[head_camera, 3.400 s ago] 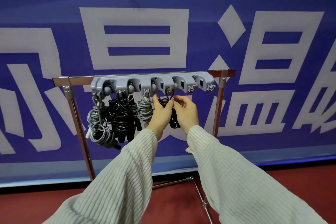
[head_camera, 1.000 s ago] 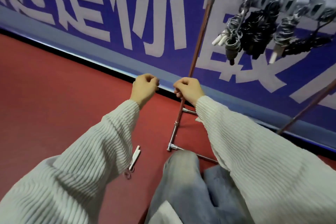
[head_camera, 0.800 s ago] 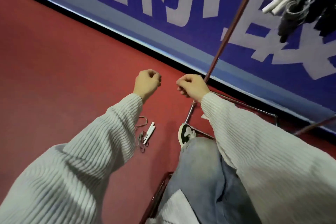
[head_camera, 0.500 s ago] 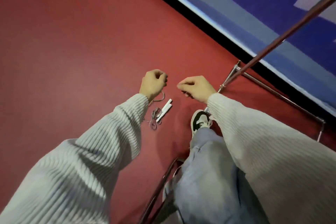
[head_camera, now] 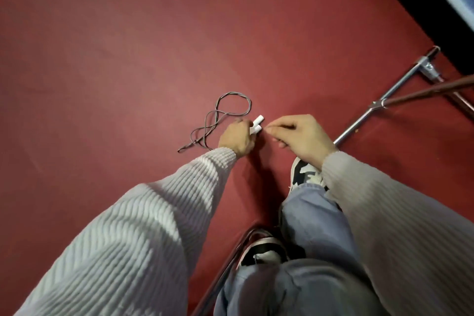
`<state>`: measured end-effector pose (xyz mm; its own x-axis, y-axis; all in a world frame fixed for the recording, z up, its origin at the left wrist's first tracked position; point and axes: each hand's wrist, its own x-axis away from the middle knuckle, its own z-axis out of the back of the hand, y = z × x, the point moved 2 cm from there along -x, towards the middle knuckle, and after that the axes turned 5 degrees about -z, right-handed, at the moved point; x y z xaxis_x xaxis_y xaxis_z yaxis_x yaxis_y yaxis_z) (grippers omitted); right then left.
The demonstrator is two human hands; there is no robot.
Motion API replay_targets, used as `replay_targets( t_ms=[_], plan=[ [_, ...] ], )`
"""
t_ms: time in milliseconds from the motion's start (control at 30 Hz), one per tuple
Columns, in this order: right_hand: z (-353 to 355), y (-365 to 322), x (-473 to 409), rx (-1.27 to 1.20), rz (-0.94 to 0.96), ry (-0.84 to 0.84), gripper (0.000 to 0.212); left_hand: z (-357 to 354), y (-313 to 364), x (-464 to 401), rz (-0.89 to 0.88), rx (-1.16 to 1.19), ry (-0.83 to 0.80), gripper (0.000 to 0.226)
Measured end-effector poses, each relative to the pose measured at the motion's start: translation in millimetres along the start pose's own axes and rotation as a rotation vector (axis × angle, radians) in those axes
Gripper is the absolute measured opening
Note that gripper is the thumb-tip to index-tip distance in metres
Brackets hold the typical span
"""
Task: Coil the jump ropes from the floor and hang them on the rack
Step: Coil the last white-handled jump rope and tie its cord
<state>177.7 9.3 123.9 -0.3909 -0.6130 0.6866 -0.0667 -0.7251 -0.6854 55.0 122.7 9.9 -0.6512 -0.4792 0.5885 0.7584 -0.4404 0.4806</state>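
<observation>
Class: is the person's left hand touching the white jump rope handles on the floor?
Touching. The head view shows the left hand closed over the white handles, whose ends stick out past its fingers.

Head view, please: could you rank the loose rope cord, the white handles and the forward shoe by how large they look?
1. Loose rope cord, its loops sprawled over the floor.
2. Forward shoe, partly hidden by the trouser leg and sleeve, so its rank is unsure.
3. White handles, mostly covered by the left hand.

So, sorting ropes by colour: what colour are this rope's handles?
White handles, on a grey cord; head view.
</observation>
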Motion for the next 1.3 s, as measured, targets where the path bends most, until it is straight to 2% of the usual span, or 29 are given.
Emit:
replay_targets(
  t_ms=[133, 267, 333, 400, 500, 600, 733, 833, 900, 1000, 1067, 1133, 1200, 1233, 1300],
  plan=[
    [7, 22, -9, -0.100, -0.067, -0.007, 0.009, -50, -15, -22, 0.103, -0.220, -0.048, 0.046],
    [18, 39, -16, -0.116, -0.103, 0.023, 0.007, -68, -16, -28, 0.028, -0.645, 0.045, 0.031],
    [20, 44, -17, -0.126, -0.107, 0.045, 0.009, -71, -17, -24, 0.003, -0.705, 0.014, 0.030],
    [20, 43, -13, -0.122, -0.112, 0.045, 0.010, -69, -11, -13, -0.019, -0.655, 0.022, 0.033],
    [17, 36, 2, -0.091, -0.121, 0.042, 0.010, -58, 12, 15, -0.074, -0.450, 0.093, 0.029],
    [17, 22, 26, -0.047, -0.110, 0.091, 0.009, -34, 38, 48, -0.143, 0.011, 0.173, 0.015],
    [20, -6, 83, 0.020, -0.081, 0.185, 0.008, 19, 93, 108, -0.140, 0.553, 0.248, 0.013],
    [23, -29, 142, 0.028, -0.007, 0.283, 0.028, 66, 145, 165, -0.176, 0.982, 0.269, 0.006],
    [26, -47, 184, -0.016, 0.122, 0.364, 0.047, 93, 175, 204, -0.208, 1.225, 0.227, 0.013],
    [30, -66, 245, -0.026, 0.254, 0.450, 0.090, 133, 218, 266, -0.291, 1.420, 0.153, 0.022],
    [34, -76, 283, -0.107, 0.332, 0.496, 0.097, 156, 247, 312, -0.410, 1.492, 0.072, 0.020],
    [41, -86, 323, -0.239, 0.429, 0.572, 0.083, 176, 277, 359, -0.519, 1.553, -0.022, 0.021],
    [50, -97, 360, -0.362, 0.539, 0.649, 0.055, 191, 302, 396, -0.575, 1.668, -0.139, 0.017],
    [55, -105, 379, -0.376, 0.562, 0.686, 0.042, 198, 313, 412, -0.584, 1.724, -0.190, 0.015],
    [64, -115, 414, -0.383, 0.562, 0.728, 0.031, 212, 333, 439, -0.625, 1.783, -0.252, 0.016]
  ],
)
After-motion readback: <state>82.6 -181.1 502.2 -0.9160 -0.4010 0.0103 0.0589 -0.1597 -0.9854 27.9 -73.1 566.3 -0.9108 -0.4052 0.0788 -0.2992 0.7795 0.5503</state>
